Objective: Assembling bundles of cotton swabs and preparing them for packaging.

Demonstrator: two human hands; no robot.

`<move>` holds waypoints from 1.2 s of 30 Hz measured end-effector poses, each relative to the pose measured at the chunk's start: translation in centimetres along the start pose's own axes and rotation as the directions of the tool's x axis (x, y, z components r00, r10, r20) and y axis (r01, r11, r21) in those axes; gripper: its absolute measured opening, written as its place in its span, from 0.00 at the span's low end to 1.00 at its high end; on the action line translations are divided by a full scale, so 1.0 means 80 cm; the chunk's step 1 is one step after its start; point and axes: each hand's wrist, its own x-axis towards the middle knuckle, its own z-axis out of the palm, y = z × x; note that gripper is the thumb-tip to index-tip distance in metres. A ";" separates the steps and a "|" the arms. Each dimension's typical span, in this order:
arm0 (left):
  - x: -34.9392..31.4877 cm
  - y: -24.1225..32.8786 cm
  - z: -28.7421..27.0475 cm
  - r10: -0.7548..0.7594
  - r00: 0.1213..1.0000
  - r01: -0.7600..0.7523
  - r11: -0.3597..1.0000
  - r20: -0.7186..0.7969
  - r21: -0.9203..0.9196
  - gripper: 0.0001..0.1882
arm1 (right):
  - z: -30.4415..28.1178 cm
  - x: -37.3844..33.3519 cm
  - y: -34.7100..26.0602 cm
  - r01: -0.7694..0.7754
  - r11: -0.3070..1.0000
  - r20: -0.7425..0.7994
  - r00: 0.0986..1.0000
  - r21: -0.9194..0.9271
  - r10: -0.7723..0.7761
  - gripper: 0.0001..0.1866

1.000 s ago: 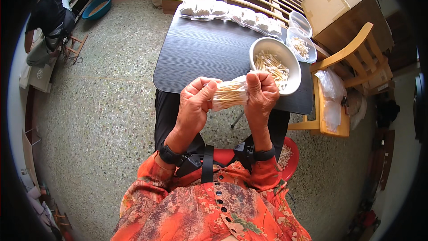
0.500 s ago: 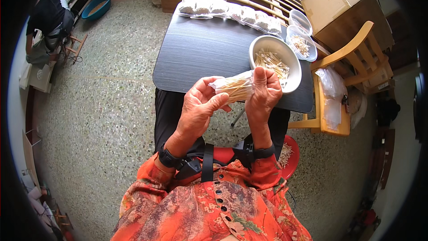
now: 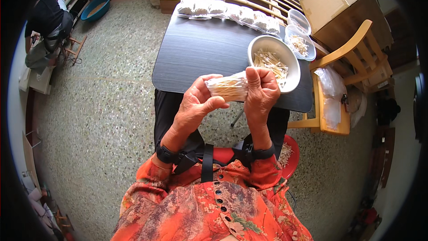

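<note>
Between my two hands lies a clear plastic bag of cotton swabs (image 3: 227,87), held level above the near edge of the dark table (image 3: 200,49). My left hand (image 3: 194,101) is closed round the bag's left end, its thumb along the near side. The right end is gripped by my right hand (image 3: 261,90), thumb upright against it. Just beyond my right hand stands a white bowl (image 3: 293,73) with loose cotton swabs (image 3: 271,62) in it. A row of filled clear bags (image 3: 227,10) lines the table's far edge.
Two clear plastic tubs (image 3: 312,49) stand past the bowl, the nearer holding swabs. A wooden chair (image 3: 332,122) with plastic bags is at the right, a cardboard box (image 3: 334,0) behind. A red basin (image 3: 292,163) sits low beside me. Another person (image 3: 47,18) is far left.
The bag of swabs has turned to lie more level and shifted slightly left in my hands. Both hands still hold it. The other person has leaned lower.
</note>
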 end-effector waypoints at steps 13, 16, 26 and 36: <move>0.002 0.009 -0.020 0.062 0.995 -0.094 0.881 0.084 0.463 0.23 | -0.006 -0.002 -0.009 0.086 0.977 0.252 0.967 -0.197 -0.035 0.09; 0.000 0.032 -0.003 -0.180 0.977 0.118 0.901 0.111 0.418 0.28 | 0.000 -0.002 -0.017 0.155 0.962 0.359 0.931 -0.224 -0.066 0.09; -0.002 0.013 0.002 0.056 0.968 -0.241 0.459 0.243 0.855 0.25 | 0.006 -0.005 -0.024 0.275 0.890 0.461 0.884 -0.363 -0.086 0.08; 0.002 -0.005 0.010 0.224 0.961 -0.256 0.486 0.164 0.836 0.09 | 0.018 -0.014 -0.029 0.373 0.832 0.476 0.866 -0.409 -0.155 0.08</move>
